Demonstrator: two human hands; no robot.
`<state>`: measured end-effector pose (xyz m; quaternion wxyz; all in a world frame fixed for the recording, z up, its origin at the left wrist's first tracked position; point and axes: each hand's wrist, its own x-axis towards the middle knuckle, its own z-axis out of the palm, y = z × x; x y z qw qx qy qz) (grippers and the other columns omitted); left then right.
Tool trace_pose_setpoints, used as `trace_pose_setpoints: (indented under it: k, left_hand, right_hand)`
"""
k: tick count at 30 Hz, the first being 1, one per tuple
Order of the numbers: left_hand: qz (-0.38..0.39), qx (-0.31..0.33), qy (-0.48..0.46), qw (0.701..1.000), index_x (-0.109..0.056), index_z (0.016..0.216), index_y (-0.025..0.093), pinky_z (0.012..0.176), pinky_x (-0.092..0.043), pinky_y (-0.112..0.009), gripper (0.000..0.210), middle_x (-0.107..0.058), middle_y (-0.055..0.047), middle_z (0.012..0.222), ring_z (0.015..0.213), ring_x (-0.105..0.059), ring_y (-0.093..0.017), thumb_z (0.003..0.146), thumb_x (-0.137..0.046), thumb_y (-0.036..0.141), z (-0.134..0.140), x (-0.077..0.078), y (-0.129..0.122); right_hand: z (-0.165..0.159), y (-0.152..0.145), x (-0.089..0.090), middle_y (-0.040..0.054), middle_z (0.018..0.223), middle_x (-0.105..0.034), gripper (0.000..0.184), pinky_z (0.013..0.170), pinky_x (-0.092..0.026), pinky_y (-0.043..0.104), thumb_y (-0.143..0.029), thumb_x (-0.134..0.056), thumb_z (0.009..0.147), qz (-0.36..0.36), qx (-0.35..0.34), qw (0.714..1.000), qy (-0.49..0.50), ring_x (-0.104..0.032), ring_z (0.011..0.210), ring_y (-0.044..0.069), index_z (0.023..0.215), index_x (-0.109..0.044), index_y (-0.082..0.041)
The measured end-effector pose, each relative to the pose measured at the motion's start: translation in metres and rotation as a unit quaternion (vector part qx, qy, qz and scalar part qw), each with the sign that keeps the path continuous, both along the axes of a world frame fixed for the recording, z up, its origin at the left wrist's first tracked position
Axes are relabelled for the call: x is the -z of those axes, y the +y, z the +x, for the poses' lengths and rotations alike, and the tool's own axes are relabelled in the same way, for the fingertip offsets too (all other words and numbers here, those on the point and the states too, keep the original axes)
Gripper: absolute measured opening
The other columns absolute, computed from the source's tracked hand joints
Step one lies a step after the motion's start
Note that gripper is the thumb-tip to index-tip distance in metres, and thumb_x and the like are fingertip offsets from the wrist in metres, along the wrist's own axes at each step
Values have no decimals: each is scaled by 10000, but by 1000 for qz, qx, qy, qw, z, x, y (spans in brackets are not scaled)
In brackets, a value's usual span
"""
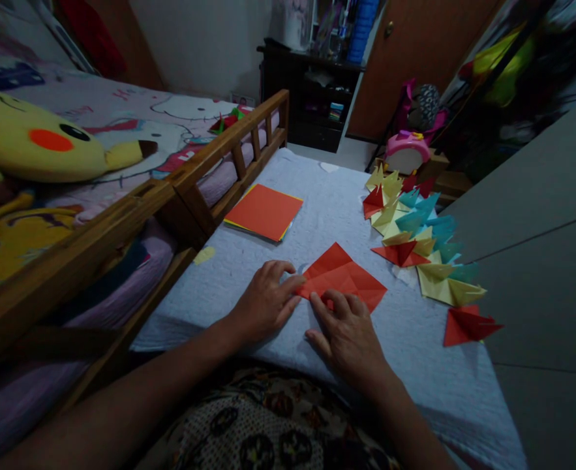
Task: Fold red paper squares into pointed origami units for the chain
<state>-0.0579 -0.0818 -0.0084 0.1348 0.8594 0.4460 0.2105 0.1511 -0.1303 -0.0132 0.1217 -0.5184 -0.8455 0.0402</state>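
A creased red origami paper (pixel 339 271) lies on the cloth-covered surface in front of me, with its lower edge folded. My left hand (pixel 271 297) pinches the paper's left corner between thumb and fingers. On the lower edge rests my right hand (pixel 344 326), its fingers spread and pressing down on the paper, the thumb apart to the left. Part of the folded edge is hidden under the right fingers. Beyond the hands sits a stack of coloured paper sheets (pixel 264 212), red on top with yellow edges below.
Several folded paper cranes (pixel 400 222) in red, yellow and blue stand in rows along the right side of the light cloth (pixel 317 179). A wooden bed rail (pixel 194 166) borders the left. Behind it lies a yellow plush toy (pixel 33 140). A grey cabinet (pixel 542 261) flanks the right.
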Motion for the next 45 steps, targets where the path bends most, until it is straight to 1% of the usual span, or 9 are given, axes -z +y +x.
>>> trace_pose_setpoints:
  k: [3, 7, 10, 13, 16, 21, 26, 37, 45]
  left_hand:
    - [26, 59, 45, 997, -539, 1309, 248, 1057, -397, -479, 372, -484, -102, 1313, 1212, -429, -295, 941, -579, 288, 2, 2, -15]
    - [15, 59, 93, 994, -482, 1386, 232, 1069, -386, -469, 493, -481, -110, 1328, 1228, -420, -300, 928, -627, 345, 4, 4, -25]
    - [24, 56, 110, 992, -464, 1410, 251, 1079, -370, -469, 529, -463, -105, 1347, 1237, -405, -302, 932, -628, 407, 4, 6, -25]
    - [42, 77, 108, 990, -451, 1432, 270, 1085, -353, -475, 571, -433, -106, 1375, 1245, -382, -309, 929, -615, 487, 6, 8, -25]
    - [55, 92, 97, 989, -436, 1451, 309, 1090, -335, -484, 617, -410, -101, 1395, 1245, -364, -312, 918, -581, 586, 12, 11, -25]
    - [48, 74, 96, 991, -466, 1443, 335, 1093, -307, -518, 630, -412, -100, 1403, 1250, -351, -327, 902, -554, 646, 17, 12, -26]
    - [14, 41, 142, 989, -518, 1401, 333, 1097, -286, -551, 627, -442, -102, 1401, 1250, -363, -340, 865, -617, 643, 10, 4, -28]
    - [0, 10, 169, 986, -479, 1441, 347, 1088, -277, -546, 657, -435, -112, 1437, 1258, -382, -348, 864, -640, 617, -10, 6, -30]
    - [-19, 20, 164, 986, -453, 1468, 359, 1078, -300, -545, 651, -413, -118, 1449, 1265, -397, -354, 891, -590, 629, -17, 5, -25]
  right_hand:
    - [0, 0, -1, 136, 1249, -570, 524, 922, -451, 515, -485, -626, 908, -4, 1, 1000, 5, -482, 1072, 326, 1369, -555, -246]
    - [2, -1, -4, 138, 1230, -573, 518, 911, -465, 515, -487, -636, 898, -28, -7, 999, 33, -492, 1059, 324, 1343, -564, -233]
    - [7, -2, -6, 142, 1242, -579, 478, 938, -468, 504, -401, -602, 925, -33, -17, 995, 92, -508, 1086, 311, 1353, -515, -206]
    - [11, -5, -5, 138, 1199, -601, 328, 967, -470, 476, -289, -536, 950, -25, -17, 986, 165, -538, 1100, 282, 1259, -507, -184]
    - [13, -6, -4, 141, 1196, -586, 236, 968, -482, 455, -215, -504, 938, -18, -4, 980, 196, -551, 1117, 271, 1173, -513, -187]
    - [12, -5, -4, 132, 1164, -588, 178, 948, -497, 446, -183, -503, 915, -10, 3, 981, 195, -565, 1083, 262, 1089, -534, -200]
    - [11, -4, -6, 130, 1147, -580, 116, 940, -493, 445, -203, -511, 920, -16, -6, 981, 192, -551, 1060, 259, 1025, -561, -194]
    - [10, -4, -9, 132, 1177, -562, 218, 901, -487, 496, -288, -551, 935, -31, -16, 991, 131, -515, 1049, 288, 1124, -634, -219]
    - [10, -4, -9, 143, 1194, -551, 229, 914, -473, 499, -281, -578, 924, -43, -18, 992, 119, -503, 1060, 292, 1127, -642, -197]
